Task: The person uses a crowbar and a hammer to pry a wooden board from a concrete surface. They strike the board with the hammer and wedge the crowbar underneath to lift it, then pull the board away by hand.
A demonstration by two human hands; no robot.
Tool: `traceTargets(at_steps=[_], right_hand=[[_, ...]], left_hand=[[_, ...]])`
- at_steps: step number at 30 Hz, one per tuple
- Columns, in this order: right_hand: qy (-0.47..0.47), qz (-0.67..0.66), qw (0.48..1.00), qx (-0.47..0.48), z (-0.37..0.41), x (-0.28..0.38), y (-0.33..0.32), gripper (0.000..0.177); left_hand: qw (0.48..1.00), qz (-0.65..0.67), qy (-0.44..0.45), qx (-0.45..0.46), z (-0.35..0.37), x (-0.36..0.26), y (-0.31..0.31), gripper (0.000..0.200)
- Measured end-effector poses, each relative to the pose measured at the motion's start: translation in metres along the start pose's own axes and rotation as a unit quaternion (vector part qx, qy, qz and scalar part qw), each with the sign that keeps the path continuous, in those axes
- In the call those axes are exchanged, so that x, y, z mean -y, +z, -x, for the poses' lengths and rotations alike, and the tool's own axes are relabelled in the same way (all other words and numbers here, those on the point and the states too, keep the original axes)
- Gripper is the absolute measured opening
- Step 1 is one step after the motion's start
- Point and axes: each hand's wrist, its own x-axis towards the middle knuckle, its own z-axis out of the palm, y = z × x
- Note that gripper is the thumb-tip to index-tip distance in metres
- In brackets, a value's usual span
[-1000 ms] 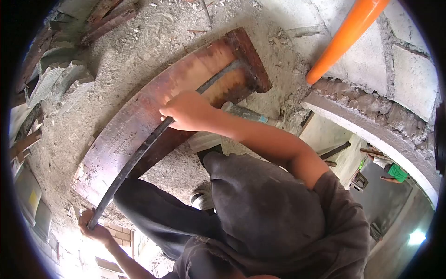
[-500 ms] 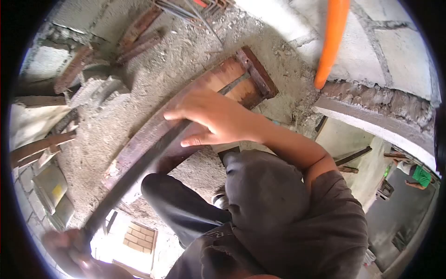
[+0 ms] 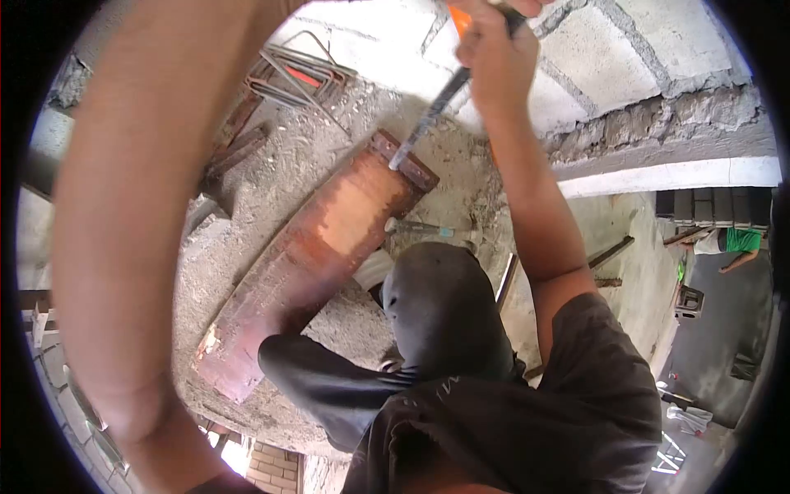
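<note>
My right hand [image 3: 504,70] is closed around a long dark pry bar [image 3: 448,90], near its upper end. At the top edge, fingers of my left hand [image 3: 531,6] wrap the bar's end; the rest of that hand is cut off. The bar slants down, its flat tip meeting the cleat [image 3: 420,171] at the end of a reddish-brown wooden board [image 3: 288,272]. A pale bare patch shows on the board's face. The board lies on rough ground in front of my bent knees.
A hammer-like tool [image 3: 420,228] lies beside the board. Bent steel rods [image 3: 300,74] and wood scraps [image 3: 239,152] are at the upper left. A block wall [image 3: 609,49] rises at the upper right, near an orange pipe-like piece [image 3: 459,20]. A person in green [image 3: 741,240] is far right.
The bar has swung from lying along the board to rising toward the top. My left hand has moved from lower left to the top edge; my right, loosely spread over the bar before, now grips it.
</note>
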Motion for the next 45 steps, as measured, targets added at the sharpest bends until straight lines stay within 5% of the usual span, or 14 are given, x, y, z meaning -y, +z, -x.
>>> traceTargets(at_steps=[2,5,12,17,19,23,25,28,30,32,34,38,40,45], right_hand=[[0.007,-0.012,0.998,-0.064,-0.035,-0.022,-0.030,0.033],[0.010,-0.063,0.998,-0.029,-0.055,-0.015,-0.071,0.039],[0.073,-0.106,0.984,-0.124,-0.073,-0.034,-0.170,0.041],[0.056,-0.164,0.977,0.120,0.020,0.023,-0.133,0.042],[0.052,-0.113,0.963,0.238,0.050,0.038,-0.100,0.042],[0.082,0.000,0.996,0.045,0.099,0.040,0.018,0.036],[0.027,0.136,0.967,0.215,0.108,0.039,0.059,0.032],[0.096,0.153,0.874,0.451,0.134,0.041,0.117,0.030],[-0.131,0.125,0.821,0.542,0.167,0.032,0.143,0.032],[-0.167,0.080,0.803,0.567,0.204,0.008,0.167,0.031],[-0.011,0.153,0.658,0.738,0.219,-0.021,0.178,0.038],[-0.037,0.242,0.536,0.808,0.248,-0.113,0.137,0.037],[-0.053,0.193,0.604,0.772,0.284,-0.150,0.117,0.033],[-0.032,0.197,0.573,0.795,0.317,-0.154,0.105,0.030]], left_hand=[[0.976,-0.049,0.053,-0.205,0.025,0.032,0.003,0.072],[0.890,-0.251,-0.165,-0.342,0.087,0.115,-0.020,0.063],[0.733,-0.268,-0.406,-0.476,0.321,0.354,0.095,0.049],[0.594,-0.387,-0.457,-0.537,0.375,0.419,0.203,0.038],[0.639,-0.320,-0.379,-0.588,0.320,0.374,0.207,0.037],[0.766,-0.194,-0.115,-0.602,0.212,0.248,0.182,0.027],[0.765,-0.186,0.006,-0.616,0.187,0.189,0.174,0.043],[0.685,-0.174,0.159,-0.690,0.188,0.121,0.170,0.058],[0.654,-0.170,0.159,-0.720,0.215,0.107,0.176,0.058],[0.569,0.050,0.073,-0.818,0.243,0.087,0.188,0.024],[0.550,0.103,0.144,-0.816,0.296,0.105,0.200,0.027],[0.447,0.085,0.164,-0.876,0.331,0.098,0.267,0.045],[0.390,0.078,0.169,-0.902,0.344,0.097,0.290,0.046],[0.322,0.140,0.134,-0.927,0.376,0.120,0.337,0.047]])
